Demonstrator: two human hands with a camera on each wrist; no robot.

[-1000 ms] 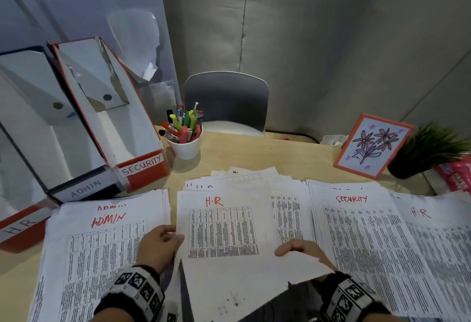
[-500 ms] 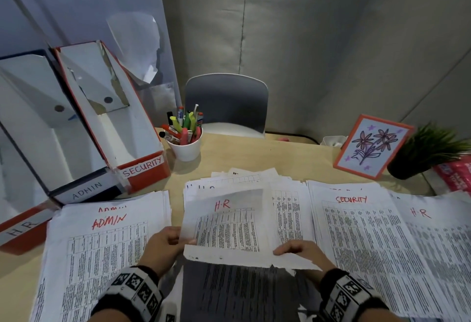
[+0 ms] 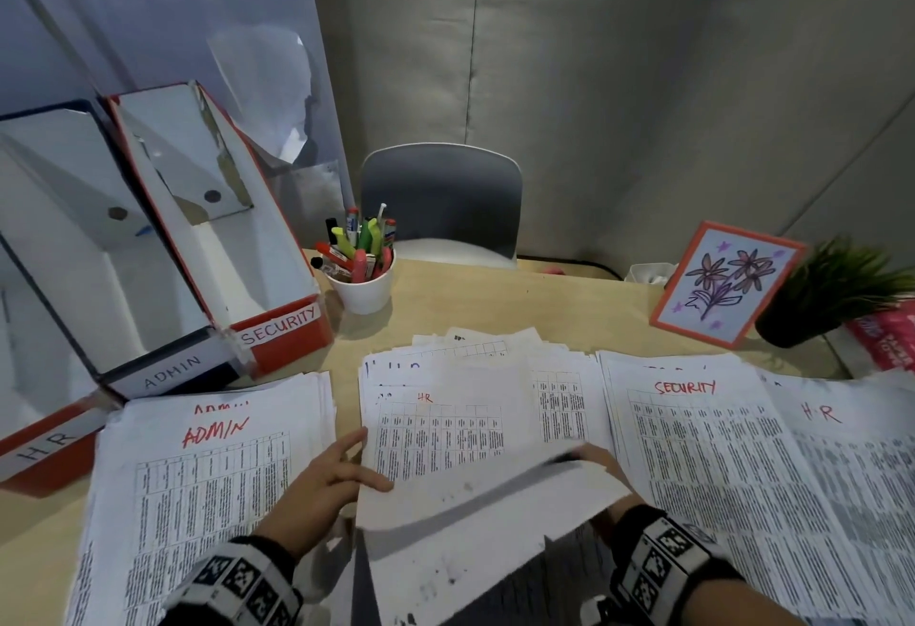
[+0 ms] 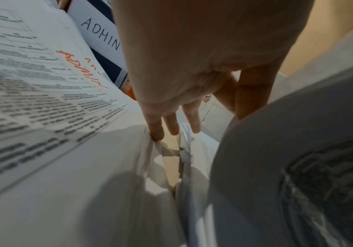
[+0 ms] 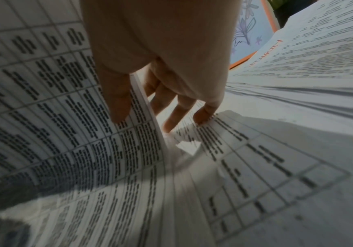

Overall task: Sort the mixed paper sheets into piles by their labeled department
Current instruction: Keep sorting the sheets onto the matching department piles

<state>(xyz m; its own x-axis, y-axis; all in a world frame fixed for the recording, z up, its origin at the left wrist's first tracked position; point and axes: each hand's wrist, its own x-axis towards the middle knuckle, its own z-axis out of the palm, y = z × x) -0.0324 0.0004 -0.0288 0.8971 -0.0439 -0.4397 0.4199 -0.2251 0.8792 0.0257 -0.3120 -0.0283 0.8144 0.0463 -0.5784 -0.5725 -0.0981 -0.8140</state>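
Note:
A printed sheet marked HR (image 3: 445, 432) is held raised over the mixed middle pile (image 3: 559, 407). My left hand (image 3: 341, 472) pinches its left edge, thumb on top; in the left wrist view that hand (image 4: 203, 120) has its other fingers straight beside the ADMIN pile (image 4: 44, 83). My right hand (image 3: 601, 459) is mostly hidden under the sheet's right side. The right wrist view shows the right hand (image 5: 146, 115) pinching the curved sheet (image 5: 55, 117), thumb above and fingers below. Sorted piles lie flat: ADMIN (image 3: 213, 477), SECURITY (image 3: 693, 452), HR (image 3: 851, 452).
Three box files labelled SECURITY (image 3: 282, 323), ADMIN (image 3: 173, 370) and HR (image 3: 44, 447) stand at the left. A white pen cup (image 3: 364, 289) is behind the middle pile. A flower card (image 3: 723, 284) and a potted plant (image 3: 832, 289) stand at the back right. A chair (image 3: 440, 199) faces the table.
A second ago the HR sheet lay flat on the middle pile. Both hands have since lifted its near edge, and it is now held raised above the pile.

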